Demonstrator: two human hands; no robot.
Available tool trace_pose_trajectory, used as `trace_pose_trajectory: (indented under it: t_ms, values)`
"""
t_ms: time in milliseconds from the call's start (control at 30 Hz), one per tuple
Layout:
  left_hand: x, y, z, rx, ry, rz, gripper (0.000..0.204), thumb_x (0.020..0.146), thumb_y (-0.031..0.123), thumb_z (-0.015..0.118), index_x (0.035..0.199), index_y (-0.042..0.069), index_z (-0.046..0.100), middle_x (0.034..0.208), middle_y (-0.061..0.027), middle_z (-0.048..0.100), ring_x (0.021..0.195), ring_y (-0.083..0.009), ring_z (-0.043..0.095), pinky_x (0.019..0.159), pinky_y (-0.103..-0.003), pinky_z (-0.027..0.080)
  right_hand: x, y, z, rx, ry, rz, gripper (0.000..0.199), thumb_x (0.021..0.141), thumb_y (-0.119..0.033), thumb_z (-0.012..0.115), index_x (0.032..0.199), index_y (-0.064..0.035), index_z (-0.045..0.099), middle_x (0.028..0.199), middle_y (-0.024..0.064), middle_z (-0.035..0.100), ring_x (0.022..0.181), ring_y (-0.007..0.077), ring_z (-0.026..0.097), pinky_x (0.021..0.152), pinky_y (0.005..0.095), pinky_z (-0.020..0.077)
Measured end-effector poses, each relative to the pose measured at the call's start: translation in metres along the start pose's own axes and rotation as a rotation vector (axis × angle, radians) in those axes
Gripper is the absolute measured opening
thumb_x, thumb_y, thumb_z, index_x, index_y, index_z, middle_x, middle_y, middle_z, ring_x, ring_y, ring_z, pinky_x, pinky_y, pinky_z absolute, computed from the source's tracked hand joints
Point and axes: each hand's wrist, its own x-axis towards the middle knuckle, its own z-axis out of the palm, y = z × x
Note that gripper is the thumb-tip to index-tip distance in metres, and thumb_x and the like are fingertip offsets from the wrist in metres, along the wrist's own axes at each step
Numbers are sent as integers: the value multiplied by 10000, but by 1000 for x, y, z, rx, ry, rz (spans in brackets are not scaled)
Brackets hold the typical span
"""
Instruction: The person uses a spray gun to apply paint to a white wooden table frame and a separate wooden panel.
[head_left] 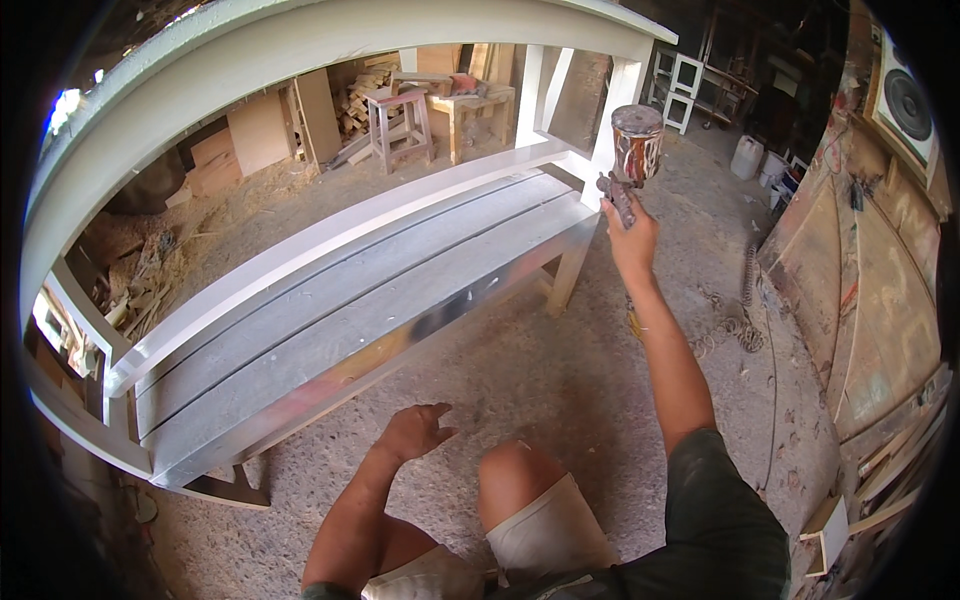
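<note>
Sawdust and wood chips cover the gritty workshop floor (pixel 560 370), which runs from the foreground back to a heap of offcuts and stacked boards (pixel 365 95) along the far wall. Beside that stack stand a small wooden stool (pixel 400 125) and a rough work table (pixel 470 110). White-painted frames (pixel 680 75) lean in the dim back right corner, near a pale plastic jug (pixel 746 156). On the right, paint-smeared plywood panels (pixel 880 290) stand on edge, with a round loudspeaker (pixel 905 100) mounted above them. A coiled hose (pixel 745 300) trails across the floor near the panels.

Filling the left and centre is a long slatted wooden bench (pixel 350 300) with a white backrest rail arching over the top of the view; its seat slats look grey-white and its front edge glistens wet, with bare wood showing in patches.

The right hand (pixel 632 235) is stretched out at arm's length, its fingers clamped around the grip of a spray gun (pixel 630 165) held upright, the stained metal cup on top, just off the bench's far right end near its white armrest post. The left hand (pixel 412 432) hangs free above the floor beside the person's bent knee (pixel 515 475), just in front of the bench's front edge, fingers spread and loosely curled, holding nothing.
</note>
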Motion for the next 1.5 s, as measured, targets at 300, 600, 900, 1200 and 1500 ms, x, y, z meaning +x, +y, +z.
trace_pose_trajectory:
  t_ms: [300, 600, 900, 1200, 1500]
  values:
    - [-3, -3, -1, -23, 22, -1, 600, 952, 447, 681, 1399, 54, 609, 969, -188, 755, 983, -375, 713, 882, -445, 556, -18, 16, 10, -104, -151, 116, 356, 931, -220, 750, 1247, -63, 704, 1024, 216, 748, 985, 393, 723, 834, 420, 546]
    - [-4, -12, 2, 4, 65, 5, 607, 949, 451, 690, 1407, 62, 605, 963, -186, 758, 965, -364, 719, 870, -443, 557, 12, 18, 29, 27, -42, 38, 353, 925, -228, 760, 1227, -50, 716, 1005, 214, 749, 933, 389, 728, 809, 413, 547]
    - [-6, -16, 3, 5, 25, -21, 621, 956, 491, 667, 1413, 75, 600, 958, -185, 757, 976, -371, 716, 873, -451, 556, 20, 6, 31, 20, -37, 38, 356, 925, -239, 770, 1225, -54, 723, 918, 183, 752, 809, 339, 727, 744, 388, 542]
    - [-14, -17, 4, 26, 36, -5, 608, 962, 485, 655, 1420, 90, 590, 935, -172, 756, 977, -378, 708, 861, -464, 554, -28, -49, 16, 279, -196, 214, 287, 931, -205, 778, 1124, 2, 726, 740, 18, 651, 547, 76, 560, 439, 256, 397]
    - [-26, -15, 1, 60, 35, 2, 595, 967, 468, 646, 1424, 93, 580, 1055, -188, 746, 1032, -386, 698, 900, -476, 552, -77, -116, 10, 412, -326, 196, 285, 943, -219, 775, 1123, -7, 711, 781, 14, 672, 562, 52, 561, 404, 221, 357]
